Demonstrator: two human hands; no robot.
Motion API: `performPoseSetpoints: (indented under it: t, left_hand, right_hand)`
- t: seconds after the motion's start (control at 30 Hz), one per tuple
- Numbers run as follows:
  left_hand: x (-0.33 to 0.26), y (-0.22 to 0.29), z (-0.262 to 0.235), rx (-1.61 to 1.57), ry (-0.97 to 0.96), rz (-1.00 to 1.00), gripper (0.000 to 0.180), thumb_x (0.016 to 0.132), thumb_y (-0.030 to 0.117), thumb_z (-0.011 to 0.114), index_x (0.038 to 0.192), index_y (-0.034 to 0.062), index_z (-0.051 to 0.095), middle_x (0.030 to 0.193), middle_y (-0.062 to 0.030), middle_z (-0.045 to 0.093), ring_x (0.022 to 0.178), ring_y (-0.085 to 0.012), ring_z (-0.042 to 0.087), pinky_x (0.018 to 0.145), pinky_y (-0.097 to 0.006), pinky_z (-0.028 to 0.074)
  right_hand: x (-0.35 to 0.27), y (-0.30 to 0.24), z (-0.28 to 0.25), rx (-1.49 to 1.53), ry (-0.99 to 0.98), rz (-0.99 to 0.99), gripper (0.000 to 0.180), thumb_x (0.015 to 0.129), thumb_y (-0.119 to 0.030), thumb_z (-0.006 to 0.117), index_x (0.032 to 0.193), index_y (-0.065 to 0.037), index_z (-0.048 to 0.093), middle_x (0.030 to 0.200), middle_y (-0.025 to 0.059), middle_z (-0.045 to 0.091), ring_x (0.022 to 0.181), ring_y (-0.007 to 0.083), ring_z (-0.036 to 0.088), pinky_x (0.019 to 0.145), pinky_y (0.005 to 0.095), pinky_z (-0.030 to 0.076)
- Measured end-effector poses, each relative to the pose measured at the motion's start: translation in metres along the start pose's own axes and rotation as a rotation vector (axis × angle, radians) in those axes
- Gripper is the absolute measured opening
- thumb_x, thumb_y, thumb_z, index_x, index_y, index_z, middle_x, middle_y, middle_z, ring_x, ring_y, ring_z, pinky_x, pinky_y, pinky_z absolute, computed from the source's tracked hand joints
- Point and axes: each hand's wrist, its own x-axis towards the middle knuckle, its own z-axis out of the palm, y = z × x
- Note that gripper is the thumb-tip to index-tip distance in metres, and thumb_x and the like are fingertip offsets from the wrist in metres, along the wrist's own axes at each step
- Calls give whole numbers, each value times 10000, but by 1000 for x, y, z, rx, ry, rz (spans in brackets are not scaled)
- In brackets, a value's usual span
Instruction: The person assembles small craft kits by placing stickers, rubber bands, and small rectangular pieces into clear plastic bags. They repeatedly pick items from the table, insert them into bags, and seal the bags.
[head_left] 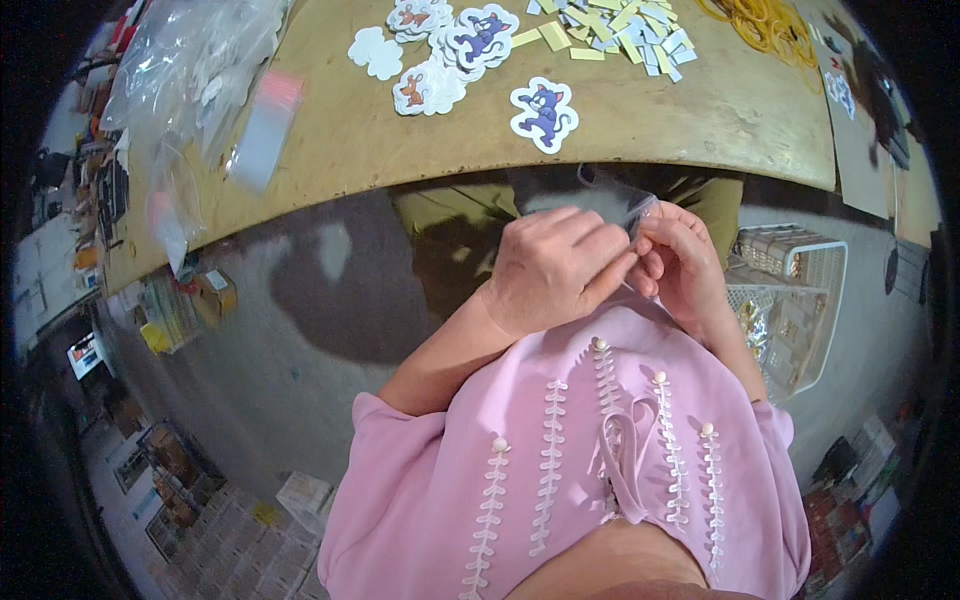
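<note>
Close in front of my chest, just below the table edge, my two hands meet. My right hand (685, 262) is closed, thumb and fingertips pinching a thin piece of clear plastic (642, 208) that curves up towards the table. My left hand (555, 268) is closed beside it, its thumb and index finger at the same plastic; its other fingertips are hidden. Whether the plastic is a small bag cannot be made out. On the table beyond lies a single cat-shaped sticker or cutout (546, 115). Farther back are piles of cat cutouts (482, 36) and brown animal cutouts (425, 88).
The wooden table (350, 150) also carries small yellow and white pieces (630, 35), yellow rubber bands (770, 30), clear plastic bags (190, 70) and flat bags with a pink edge (268, 130). A white plastic basket (835, 310) stands at my right.
</note>
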Motion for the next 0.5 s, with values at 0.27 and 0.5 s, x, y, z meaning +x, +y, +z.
performPoseSetpoints:
  t: [0.27, 0.5]
  left_hand:
    - [-27, -15, -8, -86, -167, -2, 113, 841, 95, 791, 912, 63, 710, 829, -109, 685, 757, -313, 698, 667, -423, 564]
    - [-4, -33, -34, -73, -13, 114, 328, 827, 182, 865, 1125, 91, 765, 1008, -74, 742, 890, -286, 702, 791, -403, 577]
  right_hand:
    - [-15, -18, 11, -1236, -254, -742, 163, 934, -113, 783, 1041, -26, 697, 931, 93, 695, 728, 232, 687, 605, 349, 551]
    - [-9, -22, 0, -1477, -307, -798, 167, 847, -68, 738, 1010, -62, 698, 963, 95, 658, 922, 315, 679, 773, 424, 568]
